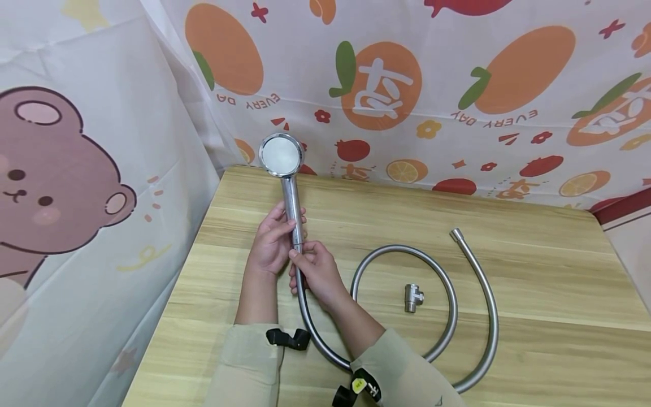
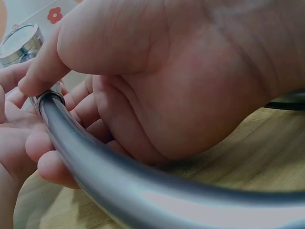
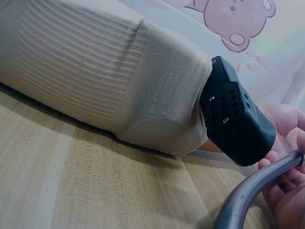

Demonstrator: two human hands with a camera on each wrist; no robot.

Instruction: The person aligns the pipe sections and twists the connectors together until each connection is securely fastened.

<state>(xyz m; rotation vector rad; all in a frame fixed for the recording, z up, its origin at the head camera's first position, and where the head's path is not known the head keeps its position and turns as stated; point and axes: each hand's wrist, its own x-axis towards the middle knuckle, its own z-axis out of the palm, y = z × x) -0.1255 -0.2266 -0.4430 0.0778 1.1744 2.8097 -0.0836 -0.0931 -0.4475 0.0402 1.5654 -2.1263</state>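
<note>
A chrome handheld shower head stands tilted up at the table's far left, its round pale face toward me. My left hand grips its handle, thumb across the front. Just below, my right hand pinches the upper end of the grey shower hose at the handle's bottom. In the left wrist view, the right thumb presses by the collar where hose meets handle; whether the joint is threaded tight cannot be seen. The right wrist view shows the hose curving up to the fingers.
The hose loops over the wooden table, its free metal end pointing away at the right. A small chrome tee fitting lies inside the loop. A fruit-print cloth hangs behind, a bear-print cloth at left.
</note>
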